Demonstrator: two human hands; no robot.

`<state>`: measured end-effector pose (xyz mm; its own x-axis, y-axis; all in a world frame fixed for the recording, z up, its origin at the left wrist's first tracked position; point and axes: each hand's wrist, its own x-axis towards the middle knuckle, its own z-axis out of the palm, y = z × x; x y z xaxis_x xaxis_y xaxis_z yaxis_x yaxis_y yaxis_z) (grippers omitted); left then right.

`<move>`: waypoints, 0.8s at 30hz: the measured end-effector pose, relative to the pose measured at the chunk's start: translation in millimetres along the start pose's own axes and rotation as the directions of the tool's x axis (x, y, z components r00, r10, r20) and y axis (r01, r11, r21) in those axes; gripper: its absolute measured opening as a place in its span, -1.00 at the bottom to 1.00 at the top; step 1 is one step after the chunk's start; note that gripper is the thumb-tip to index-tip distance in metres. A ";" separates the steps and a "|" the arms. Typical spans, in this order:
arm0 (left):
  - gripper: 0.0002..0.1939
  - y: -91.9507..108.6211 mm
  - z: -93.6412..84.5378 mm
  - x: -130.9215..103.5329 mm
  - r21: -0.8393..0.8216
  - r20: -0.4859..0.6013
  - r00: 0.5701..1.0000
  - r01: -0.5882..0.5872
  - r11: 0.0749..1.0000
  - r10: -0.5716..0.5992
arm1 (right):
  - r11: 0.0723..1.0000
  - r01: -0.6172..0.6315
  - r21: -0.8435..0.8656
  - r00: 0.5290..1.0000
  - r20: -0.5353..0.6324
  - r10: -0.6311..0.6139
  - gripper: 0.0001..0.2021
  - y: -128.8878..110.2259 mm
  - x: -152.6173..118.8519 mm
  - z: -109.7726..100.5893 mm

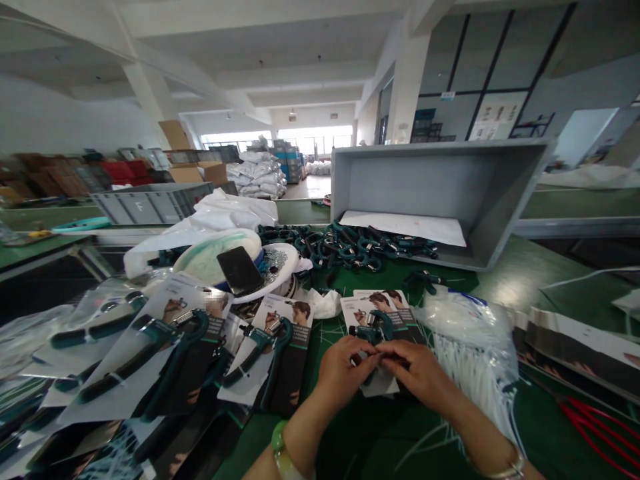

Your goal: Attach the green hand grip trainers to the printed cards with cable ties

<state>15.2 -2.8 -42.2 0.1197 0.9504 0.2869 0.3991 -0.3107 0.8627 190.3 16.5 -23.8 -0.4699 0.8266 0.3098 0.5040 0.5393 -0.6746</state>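
Status of your station: your left hand [345,373] and right hand [420,370] meet over a printed card [352,308], midway along the table [367,443], toward its near edge. The green tool [384,325] lies on that card, its head exposed beyond your fingertips and its handles mostly covered by them. Your fingers on both sides are bent and bunched tip to tip above the handles; whether they grasp the tool, the card or a tie cannot be told, since the contact is hidden.

Work that appears done: at the table's near left corner lies a heap of carded tools [183,333], with white bands visible around some handles. One further carded tool [280,333] lies between that heap and your left hand.

Work in hand: the unit under your fingers looks part-way, the tool being placed but its fastening not confirmed.

Work left, in my judgement: considerable. Loose tools [345,248] lie piled toward the table's far edge, partly within the tipped grey bin [430,177]. White ties [470,363] lie beside your right hand, and a stack of cards [570,343] sits toward the table's right edge, so supplies remain
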 end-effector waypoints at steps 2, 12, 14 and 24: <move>-0.85 -1.7 0.3 -0.1 -0.028 -0.002 1.000 -0.008 1.000 0.008 | 0.998 0.062 -0.025 0.998 0.016 -0.062 -0.80 2.7 0.6 -2.7; -0.91 -6.9 -1.2 -1.3 -0.224 -0.010 0.998 -0.067 0.972 0.066 | 0.918 0.383 -0.104 0.923 0.016 -0.384 -0.83 5.4 3.4 -3.4; -0.90 -7.3 0.3 -1.3 -0.238 -0.027 0.997 -0.079 0.968 0.075 | 0.909 0.395 -0.132 0.918 0.027 -0.395 -0.84 3.3 3.3 -2.1; -0.90 -5.5 13.2 -4.2 -0.221 -0.112 0.990 -0.113 0.969 0.090 | 0.934 0.332 -0.129 0.923 -0.158 -0.350 -0.88 5.7 -0.9 9.3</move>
<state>24.6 -4.9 -53.7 0.0530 0.9114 0.4080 0.1722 -0.4108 0.8953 186.8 17.3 -34.2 -0.4956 0.6001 0.6279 0.4088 0.7990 -0.4409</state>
